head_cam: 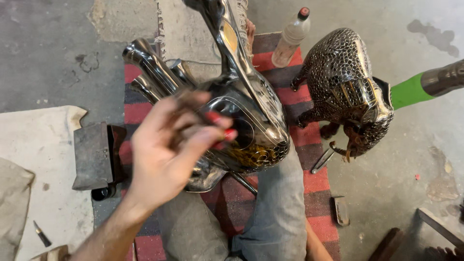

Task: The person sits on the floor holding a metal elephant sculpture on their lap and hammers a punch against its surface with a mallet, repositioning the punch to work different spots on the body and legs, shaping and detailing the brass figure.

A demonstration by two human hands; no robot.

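My left hand is raised and blurred over a shiny polished metal animal figure that lies on my jeans-clad lap. Its fingers pinch a small red-tipped thing, too blurred to name, just above the figure's engraved flank. My right hand does not show; only a strip of bare skin runs beside the jeans at the bottom. A bit of skin shows behind the figure's far end; whether it is fingers or toes I cannot tell.
A second metal animal figure with a scale pattern stands at the right on the red striped rug. Around lie a plastic bottle, a green-handled tool, a dark metal block, a metal rod and a white cloth.
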